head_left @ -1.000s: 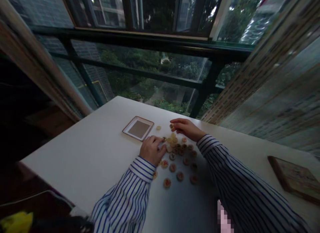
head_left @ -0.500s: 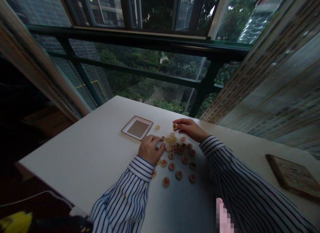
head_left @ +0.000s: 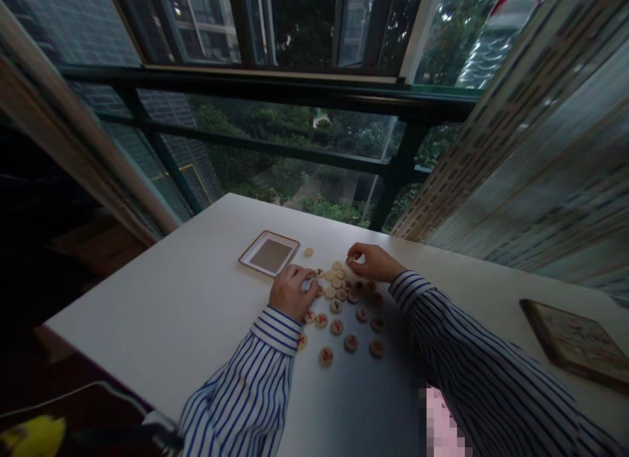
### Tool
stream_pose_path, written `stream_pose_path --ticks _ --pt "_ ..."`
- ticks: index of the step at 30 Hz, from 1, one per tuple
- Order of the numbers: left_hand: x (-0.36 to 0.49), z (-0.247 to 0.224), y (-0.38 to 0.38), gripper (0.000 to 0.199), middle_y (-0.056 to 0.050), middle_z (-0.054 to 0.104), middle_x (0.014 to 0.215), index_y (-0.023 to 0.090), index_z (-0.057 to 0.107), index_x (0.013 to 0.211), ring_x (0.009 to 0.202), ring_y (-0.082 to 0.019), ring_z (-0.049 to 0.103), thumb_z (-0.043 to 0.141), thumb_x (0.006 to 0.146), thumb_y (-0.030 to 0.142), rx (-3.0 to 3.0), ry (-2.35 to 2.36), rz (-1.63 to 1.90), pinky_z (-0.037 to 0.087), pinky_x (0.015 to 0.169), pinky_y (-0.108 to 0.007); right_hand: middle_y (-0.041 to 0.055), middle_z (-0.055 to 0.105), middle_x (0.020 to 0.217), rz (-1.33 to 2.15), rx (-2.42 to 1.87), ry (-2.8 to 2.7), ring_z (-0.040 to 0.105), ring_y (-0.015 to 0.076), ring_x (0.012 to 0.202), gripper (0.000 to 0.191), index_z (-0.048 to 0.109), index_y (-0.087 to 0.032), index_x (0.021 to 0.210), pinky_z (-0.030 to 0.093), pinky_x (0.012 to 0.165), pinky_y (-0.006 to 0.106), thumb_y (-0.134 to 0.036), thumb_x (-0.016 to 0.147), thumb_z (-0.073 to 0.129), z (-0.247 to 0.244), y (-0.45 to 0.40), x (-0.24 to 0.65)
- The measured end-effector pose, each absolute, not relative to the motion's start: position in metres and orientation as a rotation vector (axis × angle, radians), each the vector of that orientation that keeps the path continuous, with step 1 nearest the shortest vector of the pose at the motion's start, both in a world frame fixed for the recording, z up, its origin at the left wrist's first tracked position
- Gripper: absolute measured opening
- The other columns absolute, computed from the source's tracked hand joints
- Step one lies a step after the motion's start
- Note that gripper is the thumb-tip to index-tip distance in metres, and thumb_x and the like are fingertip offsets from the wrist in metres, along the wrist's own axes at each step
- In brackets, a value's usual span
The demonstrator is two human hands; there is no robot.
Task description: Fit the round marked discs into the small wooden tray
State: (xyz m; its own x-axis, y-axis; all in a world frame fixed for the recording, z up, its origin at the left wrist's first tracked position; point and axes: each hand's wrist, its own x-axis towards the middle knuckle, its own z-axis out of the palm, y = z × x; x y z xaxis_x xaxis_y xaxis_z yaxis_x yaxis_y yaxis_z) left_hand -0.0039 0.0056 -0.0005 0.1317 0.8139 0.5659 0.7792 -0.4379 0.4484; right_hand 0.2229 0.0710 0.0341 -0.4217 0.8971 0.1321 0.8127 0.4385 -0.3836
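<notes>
Round wooden Chinese chess pieces [head_left: 337, 327] lie in a loose cluster on the white table, some with red or black characters up and some showing plain faces. At the cluster's far edge, my right hand [head_left: 376, 263] pinches one chess piece [head_left: 350, 259] between thumb and fingers, just above the table. My left hand [head_left: 293, 293] rests at the left side of the pieces, thumb and fingers apart. A black-marked piece [head_left: 319, 273] lies by its fingertips, and another is partly hidden beside the thumb. Behind that hand sits a shallow open box tray [head_left: 247, 265].
A flat wooden box lid with a picture [head_left: 574, 339] lies on the right of the white table [head_left: 162, 274]. One plain piece [head_left: 308, 252] sits apart near the tray. Beyond the table are a dark railing [head_left: 275, 139] and window, with curtains on both sides.
My right hand has drawn slightly nearer and turned its held piece, whose marked face no longer shows. My left hand has spread its fingers a little, and the view has shifted slightly.
</notes>
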Motion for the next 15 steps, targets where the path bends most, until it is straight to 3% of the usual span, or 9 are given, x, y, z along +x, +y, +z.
stream_pose_path --ticks 8,15 --pt "-0.011 0.021 0.027 0.023 -0.007 0.063 0.097 0.017 0.062 0.097 0.090 -0.021 0.056 0.053 0.076 0.023 2.374 1.706 1.012 0.045 0.082 -0.034 0.0044 0.064 0.083 0.242 -1.551 -2.478 0.056 0.0156 0.074 0.020 0.062 -0.019 0.086 0.039 0.067 0.025 -0.033 0.076 0.052 0.037 0.066 0.220" --pt "-0.004 0.029 0.068 0.023 -0.009 0.066 0.098 0.018 0.064 0.093 0.094 -0.023 0.057 0.052 0.073 0.016 2.480 1.728 0.572 0.042 0.084 -0.034 0.0054 0.065 0.086 0.171 -1.575 -2.565 0.057 0.0167 0.077 0.018 0.064 -0.019 0.082 0.038 0.068 0.026 -0.030 0.076 0.051 0.039 0.065 0.219"
